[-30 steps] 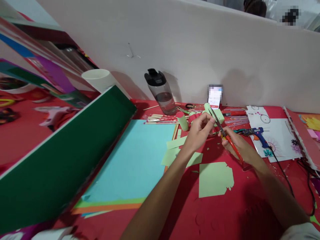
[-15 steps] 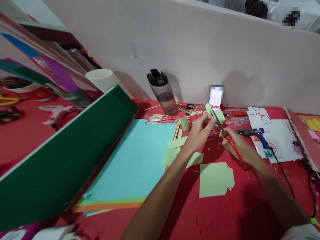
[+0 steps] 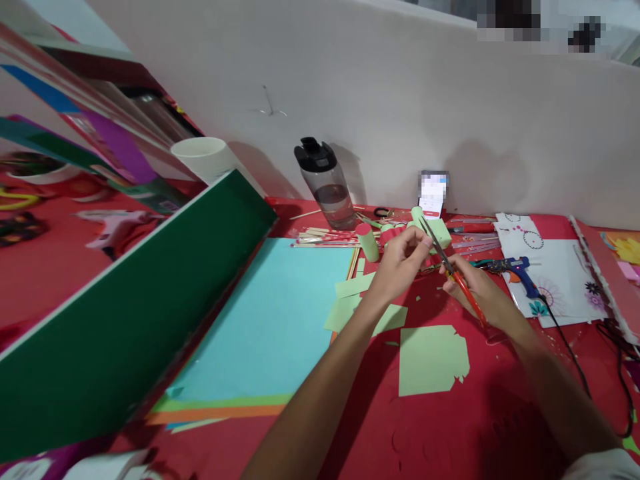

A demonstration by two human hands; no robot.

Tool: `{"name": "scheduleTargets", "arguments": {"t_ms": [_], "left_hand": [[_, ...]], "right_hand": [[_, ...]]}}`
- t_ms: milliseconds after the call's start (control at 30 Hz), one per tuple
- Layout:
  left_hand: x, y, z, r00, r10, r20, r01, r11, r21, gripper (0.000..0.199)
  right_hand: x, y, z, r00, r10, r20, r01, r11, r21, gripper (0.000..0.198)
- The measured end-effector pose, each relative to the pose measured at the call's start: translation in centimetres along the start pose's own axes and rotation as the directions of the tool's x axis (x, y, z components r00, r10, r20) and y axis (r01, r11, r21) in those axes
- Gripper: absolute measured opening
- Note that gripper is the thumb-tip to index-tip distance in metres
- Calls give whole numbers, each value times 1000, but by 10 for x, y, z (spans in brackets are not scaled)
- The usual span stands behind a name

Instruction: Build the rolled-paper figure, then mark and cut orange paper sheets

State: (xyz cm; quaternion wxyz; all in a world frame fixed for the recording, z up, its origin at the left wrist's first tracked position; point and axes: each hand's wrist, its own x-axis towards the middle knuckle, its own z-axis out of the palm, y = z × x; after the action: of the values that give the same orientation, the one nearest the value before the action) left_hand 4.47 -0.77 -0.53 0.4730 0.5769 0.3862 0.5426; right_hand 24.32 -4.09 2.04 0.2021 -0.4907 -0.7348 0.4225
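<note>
Red-handled scissors (image 3: 465, 290) are gripped in my right hand (image 3: 480, 290), their blades pointing up and left. At the blades, my left hand (image 3: 403, 260) is closed in a pinch, thumb against fingertips. Whatever it holds there is too small to make out. Behind the hands are a rolled light green paper tube (image 3: 417, 215) and a light green box-like piece (image 3: 440, 233). A green tube with a red top (image 3: 367, 243) stands left of my left hand. Below the hands lies a cut light green paper sheet (image 3: 433, 360) with a notched right edge.
Blue paper sheets (image 3: 265, 313) lie left of my forearm, beside a tilted green board (image 3: 135, 307). A water bottle (image 3: 327, 190) and a lit phone (image 3: 431, 197) stand by the wall. At right, a blue glue gun (image 3: 523, 273) rests with its cord trailing. Wooden sticks (image 3: 320, 238) lie behind.
Hardly anything differs. Both hands and the scissors stay in nearly the same position, with only a very slight shift of the view.
</note>
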Motion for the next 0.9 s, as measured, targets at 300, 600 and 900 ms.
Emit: {"name": "scheduleTargets", "arguments": {"t_ms": [300, 600, 900], "left_hand": [[0, -1, -1, 1000, -14, 6, 15, 1000, -7, 32], [0, 2, -1, 1000, -11, 15, 11, 1000, -6, 34], [-1, 5, -1, 999, -3, 49, 1, 999, 36, 37]], "right_hand": [[1, 2, 2, 1000, -3, -4, 3, 1000, -2, 39], [2, 3, 4, 1000, -15, 4, 15, 998, 59, 41], [3, 7, 5, 1000, -27, 15, 24, 989, 149, 45]]}}
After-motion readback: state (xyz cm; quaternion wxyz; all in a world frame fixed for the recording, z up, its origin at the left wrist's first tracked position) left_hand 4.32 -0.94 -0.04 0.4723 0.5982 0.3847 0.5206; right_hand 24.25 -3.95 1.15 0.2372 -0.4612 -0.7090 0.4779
